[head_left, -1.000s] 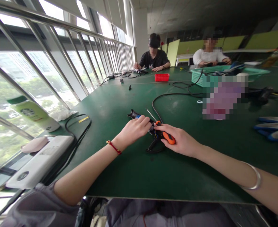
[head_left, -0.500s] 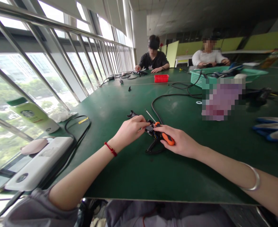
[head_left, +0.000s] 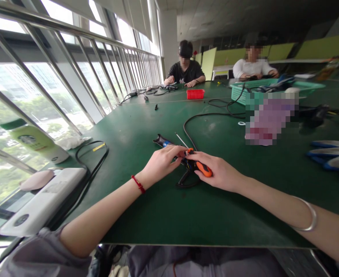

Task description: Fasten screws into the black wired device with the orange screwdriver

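Observation:
My right hand point(head_left: 217, 171) grips an orange-handled screwdriver point(head_left: 201, 167) whose thin metal shaft points away over the green table point(head_left: 163, 207). My left hand point(head_left: 162, 161) has its fingers curled together on a small black part point(head_left: 183, 161) next to the screwdriver's tip end. Just beyond the left fingers lies a black and blue piece point(head_left: 162, 141). A black cable point(head_left: 192, 123) runs from the part toward the far side of the table.
A white power strip point(head_left: 39, 202), a pink object point(head_left: 36, 180) and a green-labelled bottle point(head_left: 33, 142) sit at the left by the window rail. Blue and white gloves point(head_left: 332, 158) lie at the right. A red tray point(head_left: 195, 94), a green basket point(head_left: 246, 90) and two seated people are further back.
My left hand has slid slightly toward me, uncovering more of the black and blue piece. The right hand and screwdriver have hardly moved.

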### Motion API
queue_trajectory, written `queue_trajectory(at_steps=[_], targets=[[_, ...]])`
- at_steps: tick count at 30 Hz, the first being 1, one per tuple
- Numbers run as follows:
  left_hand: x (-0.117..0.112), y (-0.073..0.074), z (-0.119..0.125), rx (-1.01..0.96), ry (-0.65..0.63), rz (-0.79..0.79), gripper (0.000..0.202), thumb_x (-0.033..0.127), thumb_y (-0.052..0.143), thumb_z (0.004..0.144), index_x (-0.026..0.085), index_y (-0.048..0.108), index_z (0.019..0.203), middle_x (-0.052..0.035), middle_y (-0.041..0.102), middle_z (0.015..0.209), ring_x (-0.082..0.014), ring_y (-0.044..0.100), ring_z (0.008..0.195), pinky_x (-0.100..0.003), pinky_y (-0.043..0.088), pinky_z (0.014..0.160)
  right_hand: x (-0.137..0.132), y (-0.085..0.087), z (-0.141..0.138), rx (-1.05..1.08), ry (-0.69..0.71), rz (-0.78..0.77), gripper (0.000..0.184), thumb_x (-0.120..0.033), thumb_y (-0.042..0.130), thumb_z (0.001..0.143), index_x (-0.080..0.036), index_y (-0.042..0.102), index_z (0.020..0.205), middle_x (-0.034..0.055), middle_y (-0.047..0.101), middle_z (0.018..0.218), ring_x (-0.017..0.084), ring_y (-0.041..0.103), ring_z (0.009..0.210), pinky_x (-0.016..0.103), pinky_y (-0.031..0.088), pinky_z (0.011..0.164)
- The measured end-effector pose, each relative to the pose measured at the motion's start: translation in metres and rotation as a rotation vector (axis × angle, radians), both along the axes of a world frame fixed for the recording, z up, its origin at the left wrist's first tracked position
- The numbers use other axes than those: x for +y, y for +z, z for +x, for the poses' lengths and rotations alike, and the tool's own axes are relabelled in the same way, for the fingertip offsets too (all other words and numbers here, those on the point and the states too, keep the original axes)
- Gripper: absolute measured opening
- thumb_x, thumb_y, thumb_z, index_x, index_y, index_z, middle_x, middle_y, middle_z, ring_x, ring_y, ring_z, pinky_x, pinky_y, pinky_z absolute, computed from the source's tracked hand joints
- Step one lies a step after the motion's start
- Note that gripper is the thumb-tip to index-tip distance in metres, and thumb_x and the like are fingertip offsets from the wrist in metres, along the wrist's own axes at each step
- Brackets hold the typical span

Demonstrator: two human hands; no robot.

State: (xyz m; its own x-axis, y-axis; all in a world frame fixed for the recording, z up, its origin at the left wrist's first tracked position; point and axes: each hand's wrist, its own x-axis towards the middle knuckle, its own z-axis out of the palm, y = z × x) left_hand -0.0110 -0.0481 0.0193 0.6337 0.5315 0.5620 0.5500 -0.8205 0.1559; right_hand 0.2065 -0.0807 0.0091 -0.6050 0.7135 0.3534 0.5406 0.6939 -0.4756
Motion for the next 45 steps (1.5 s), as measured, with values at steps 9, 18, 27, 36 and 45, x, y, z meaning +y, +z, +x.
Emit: queue_trajectory(at_steps=[9,18,27,36,45], targets=[[0.001,-0.003,-0.001,0.001,0.001,0.041,0.02,0.019,0.05,0.088,0.018,0.053,0.107,-0.0022,0.066,0.095,-0.0113,0.063,0.082,-0.022,0.051,0.073,0.0,-0.001,0.001,0.001,0.006,0.006,0.048,-0.022,0.052,0.081,-0.025,0.045,0.128,0.0069,0.052,0.132,0.022,0.059,0.111,0.041,0.048,0.095],[0.006,-0.001,-0.004,0.148,0.033,0.165,0.026,0.031,0.051,0.089,0.018,0.052,0.111,-0.0031,0.066,0.091,-0.0153,0.061,0.084,-0.027,0.047,0.074,-0.001,0.001,0.0,0.025,0.016,0.039,0.045,-0.026,0.05,0.084,-0.025,0.043,0.128,0.0061,0.053,0.131,0.02,0.06,0.108,0.037,0.048,0.094],[0.024,-0.003,-0.016,0.177,0.07,0.07,0.038,0.047,0.059,0.081,0.02,0.055,0.107,-0.004,0.062,0.113,-0.0185,0.054,0.109,-0.039,0.031,0.105,-0.003,0.008,0.004,0.182,-0.238,0.101,0.034,-0.033,0.049,0.086,-0.023,0.046,0.117,0.0048,0.067,0.101,0.018,0.065,0.083,0.032,0.05,0.075],[0.02,-0.009,0.001,0.173,0.364,0.131,0.039,0.053,0.061,0.077,0.018,0.058,0.095,-0.0062,0.06,0.092,-0.0223,0.053,0.086,-0.035,0.04,0.076,-0.009,0.026,0.01,0.574,-0.307,0.023,0.012,-0.025,0.055,0.08,-0.022,0.044,0.084,-0.0036,0.055,0.064,0.011,0.054,0.052,0.024,0.044,0.052],[0.023,-0.01,-0.006,0.142,0.285,0.066,0.03,0.042,0.06,0.081,0.02,0.058,0.1,-0.0047,0.058,0.096,-0.0208,0.051,0.089,-0.034,0.041,0.079,-0.011,0.024,0.012,0.661,-0.309,0.051,0.01,-0.026,0.056,0.081,-0.021,0.048,0.077,-0.0052,0.053,0.055,0.009,0.05,0.044,0.022,0.039,0.044]])
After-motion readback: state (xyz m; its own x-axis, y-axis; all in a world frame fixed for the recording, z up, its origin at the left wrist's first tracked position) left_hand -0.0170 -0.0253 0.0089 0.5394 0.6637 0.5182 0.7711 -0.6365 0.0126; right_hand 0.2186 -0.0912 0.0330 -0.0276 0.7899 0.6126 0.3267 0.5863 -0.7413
